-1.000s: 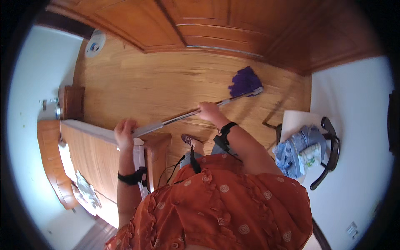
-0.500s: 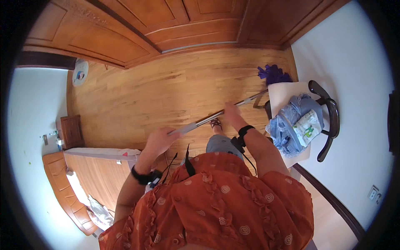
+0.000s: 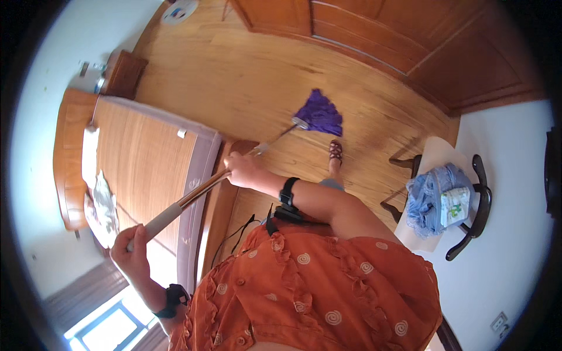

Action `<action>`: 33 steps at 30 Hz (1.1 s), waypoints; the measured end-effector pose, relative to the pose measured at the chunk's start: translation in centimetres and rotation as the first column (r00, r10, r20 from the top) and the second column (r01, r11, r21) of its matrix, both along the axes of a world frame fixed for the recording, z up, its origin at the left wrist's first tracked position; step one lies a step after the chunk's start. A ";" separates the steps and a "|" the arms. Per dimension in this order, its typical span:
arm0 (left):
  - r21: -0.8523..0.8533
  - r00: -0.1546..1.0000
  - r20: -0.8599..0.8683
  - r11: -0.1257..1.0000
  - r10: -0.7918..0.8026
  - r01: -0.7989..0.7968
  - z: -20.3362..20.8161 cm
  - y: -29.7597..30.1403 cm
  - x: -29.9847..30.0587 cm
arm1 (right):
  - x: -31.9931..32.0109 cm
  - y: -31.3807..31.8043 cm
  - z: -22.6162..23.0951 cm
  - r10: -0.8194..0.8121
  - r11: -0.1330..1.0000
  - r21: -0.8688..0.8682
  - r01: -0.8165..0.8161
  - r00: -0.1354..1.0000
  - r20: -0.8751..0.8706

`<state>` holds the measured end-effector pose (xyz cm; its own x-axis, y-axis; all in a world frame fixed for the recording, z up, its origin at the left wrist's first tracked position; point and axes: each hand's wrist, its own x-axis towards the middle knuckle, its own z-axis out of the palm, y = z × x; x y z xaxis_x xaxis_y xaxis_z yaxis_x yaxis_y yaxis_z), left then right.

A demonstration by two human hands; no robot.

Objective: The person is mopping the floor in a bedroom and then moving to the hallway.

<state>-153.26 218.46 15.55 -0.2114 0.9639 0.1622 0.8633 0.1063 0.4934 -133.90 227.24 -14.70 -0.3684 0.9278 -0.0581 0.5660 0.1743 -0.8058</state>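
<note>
A mop [image 3: 202, 190] with a long metal handle slants from the lower left up toward the middle of the floor. Its purple strip head [image 3: 319, 113] lies spread on the wooden floor, ahead of my foot. Around the grey grip at the handle's top end, my left hand [image 3: 131, 250] is closed. My right hand [image 3: 243, 169] wraps the handle farther down, near a grey joint in the pole. The handle passes over the edge of the bed.
The bed [image 3: 149, 152] with its wooden headboard stands at left, beside a small nightstand [image 3: 124, 75]. A chair [image 3: 436, 146] holding blue clothes [image 3: 433, 202] is at right by the white wall. Brown wooden cabinet doors [image 3: 374, 35] line the far side. My sandalled foot [image 3: 335, 150] is near the mop head.
The mop head has swept from beside the chair leftward to the middle of the floor. Both hands have moved left with the handle, and my view has turned toward the bed.
</note>
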 end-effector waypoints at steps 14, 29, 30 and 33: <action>0.377 0.991 0.098 0.919 0.088 -0.118 -3.4 -10.0 -7.2 | -6.0 -8.0 -0.8 0.253 0.952 -0.199 -0.235 0.965 0.074; -0.392 0.828 0.387 0.740 -0.406 0.546 -16.4 -7.0 16.9 | 23.0 -31.7 -12.4 -0.530 0.772 -0.137 0.620 0.748 0.399; -0.389 0.816 0.393 0.727 -0.424 0.565 -16.2 -8.4 18.5 | 24.3 -33.7 -14.1 -0.575 0.729 -0.124 0.673 0.700 0.424; -0.340 0.716 0.366 0.632 -0.594 0.697 -14.8 -12.0 18.7 | 24.1 -36.3 -13.1 -0.618 0.677 -0.136 0.724 0.659 0.428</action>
